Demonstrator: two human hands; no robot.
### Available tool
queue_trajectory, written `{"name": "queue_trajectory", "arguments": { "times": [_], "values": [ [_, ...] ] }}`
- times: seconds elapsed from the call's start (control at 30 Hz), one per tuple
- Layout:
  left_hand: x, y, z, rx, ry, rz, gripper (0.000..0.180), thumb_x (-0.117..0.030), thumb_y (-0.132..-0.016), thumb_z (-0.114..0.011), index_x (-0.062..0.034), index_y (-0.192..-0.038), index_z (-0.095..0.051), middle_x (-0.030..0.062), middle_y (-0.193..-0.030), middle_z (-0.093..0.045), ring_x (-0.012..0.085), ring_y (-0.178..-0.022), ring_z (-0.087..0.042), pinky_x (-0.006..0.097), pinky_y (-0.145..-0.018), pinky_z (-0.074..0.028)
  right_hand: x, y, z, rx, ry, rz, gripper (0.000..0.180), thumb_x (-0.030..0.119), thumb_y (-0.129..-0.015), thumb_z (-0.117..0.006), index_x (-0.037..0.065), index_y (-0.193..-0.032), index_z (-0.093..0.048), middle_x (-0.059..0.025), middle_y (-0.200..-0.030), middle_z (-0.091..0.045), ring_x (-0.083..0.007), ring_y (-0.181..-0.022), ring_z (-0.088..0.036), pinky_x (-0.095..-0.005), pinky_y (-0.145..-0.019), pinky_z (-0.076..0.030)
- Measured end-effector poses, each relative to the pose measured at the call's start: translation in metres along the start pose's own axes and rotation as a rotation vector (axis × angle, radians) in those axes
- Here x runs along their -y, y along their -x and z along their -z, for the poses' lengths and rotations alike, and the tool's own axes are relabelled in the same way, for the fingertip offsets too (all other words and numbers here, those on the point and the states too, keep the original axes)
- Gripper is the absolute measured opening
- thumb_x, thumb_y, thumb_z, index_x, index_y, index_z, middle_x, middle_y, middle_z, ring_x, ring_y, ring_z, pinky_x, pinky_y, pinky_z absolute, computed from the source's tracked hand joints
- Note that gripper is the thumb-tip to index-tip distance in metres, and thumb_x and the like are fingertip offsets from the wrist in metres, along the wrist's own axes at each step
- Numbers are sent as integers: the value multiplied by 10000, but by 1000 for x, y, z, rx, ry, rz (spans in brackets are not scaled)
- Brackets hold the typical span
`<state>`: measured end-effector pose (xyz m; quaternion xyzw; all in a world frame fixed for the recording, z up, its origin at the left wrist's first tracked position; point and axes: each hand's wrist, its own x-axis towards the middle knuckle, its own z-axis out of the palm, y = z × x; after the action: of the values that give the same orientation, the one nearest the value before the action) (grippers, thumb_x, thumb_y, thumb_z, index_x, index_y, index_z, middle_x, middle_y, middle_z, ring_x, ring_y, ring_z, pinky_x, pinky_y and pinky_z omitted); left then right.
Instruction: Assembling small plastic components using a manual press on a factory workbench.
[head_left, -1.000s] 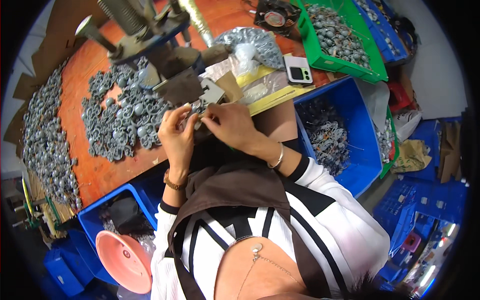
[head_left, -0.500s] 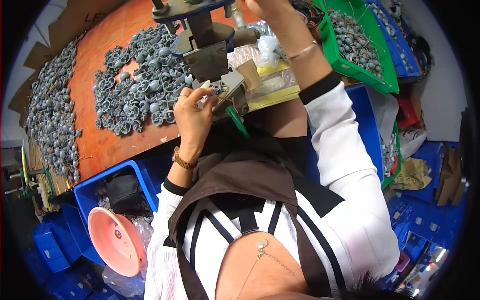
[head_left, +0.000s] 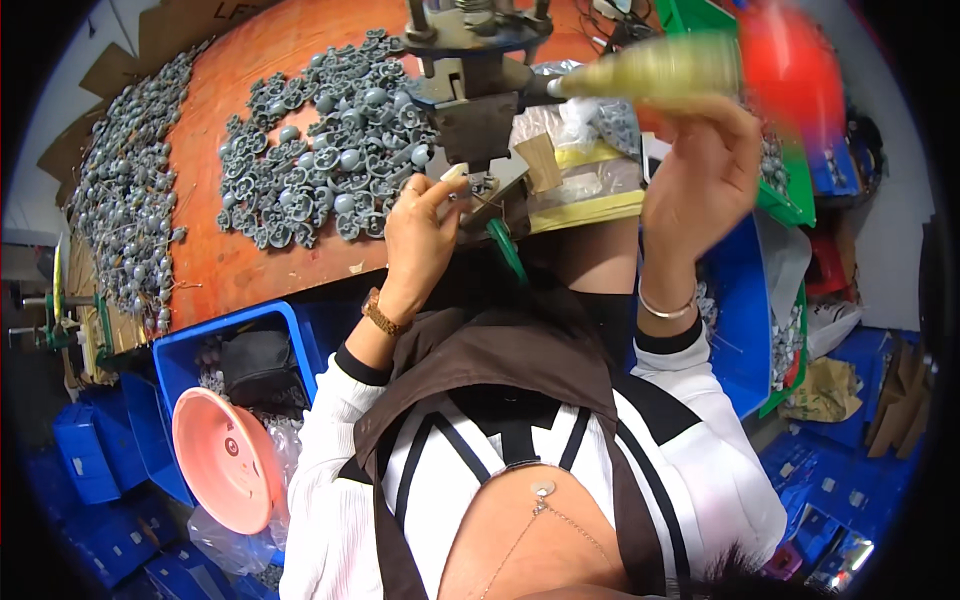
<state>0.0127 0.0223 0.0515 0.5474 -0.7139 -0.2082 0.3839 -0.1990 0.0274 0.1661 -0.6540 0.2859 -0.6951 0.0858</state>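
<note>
My left hand [head_left: 422,235] is closed in a pinch at the base of a hand press [head_left: 478,120], just under its ram. A small pale bit [head_left: 455,173] shows at the fingertips, too small to name. Beside them, a small grey part [head_left: 484,186] with thin wire-like strands lies under the ram. My right hand [head_left: 700,180] is raised right of the press with bent fingers, at the near edge of a yellowish lever [head_left: 650,72]. A red knob [head_left: 792,75] shows by the lever's outer end. Motion blur hides whether the fingers wrap the lever.
Grey plastic parts [head_left: 320,150] are heaped on the orange table [head_left: 205,215], with wired grey pieces [head_left: 125,210] along its left edge. A green rod [head_left: 507,250] juts below the press. Blue bin [head_left: 285,340] and pink basin [head_left: 215,460] stand at left, green tray [head_left: 790,205] at right.
My right hand has come down and nearer from the top of the view; the lever and red knob have swung into sight. My left hand stays pinched by the press, while the whole view shifts slightly.
</note>
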Motion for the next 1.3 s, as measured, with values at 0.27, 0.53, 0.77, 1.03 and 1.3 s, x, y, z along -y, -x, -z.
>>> {"name": "queue_trajectory", "arguments": {
  "times": [0.27, 0.53, 0.77, 1.03, 1.3],
  "values": [
    [37, -37, 46, 42, -60, -159, 287, -162, -790, -705, -65, -1056, -663, 144, -972, -658, 302, -864, -634, 370, -767, -499, -52, 113, -37, 588, 358, -514, 218, 207, -775, -716, 30, -776, -587, -99, -694, -586, -235, -646, -589, -330, -613, -459],
    [169, -178, 81, 106, -557, -82, 368, 17, -780, -571, -26, -1143, -621, 201, -1089, -640, 366, -1013, -606, 405, -887, -470, -33, 106, -12, 497, -168, -898, 172, 147, -841, -656, 9, -786, -567, -34, -661, -571, -91, -624, -569, -250, -564, -430],
    [193, -183, 76, -104, -483, -494, 135, -123, -796, -664, 1, -835, -630, 190, -845, -630, 365, -796, -605, 411, -689, -466, 55, 64, 171, 251, 300, -1089, 94, 57, -817, -667, 14, -794, -587, -11, -713, -609, -72, -638, -589, -212, -573, -466],
    [134, -109, 62, -72, 11, -209, 120, 64, -813, -565, 81, -923, -608, 33, -865, -559, 76, -736, -485, 214, -632, -382, -32, 28, 274, 81, 1097, -675, 152, 173, -827, -650, 22, -840, -668, -112, -724, -661, -189, -658, -634, -294, -608, -477],
    [22, -13, 4, -25, 113, -316, 292, 27, -726, -727, -55, -1005, -707, 70, -829, -558, 179, -763, -536, 275, -665, -432, -223, -3, 327, 630, 1403, -820, 268, 316, -761, -697, 71, -867, -709, -164, -781, -670, -305, -720, -648, -411, -656, -500]
  ]
}}
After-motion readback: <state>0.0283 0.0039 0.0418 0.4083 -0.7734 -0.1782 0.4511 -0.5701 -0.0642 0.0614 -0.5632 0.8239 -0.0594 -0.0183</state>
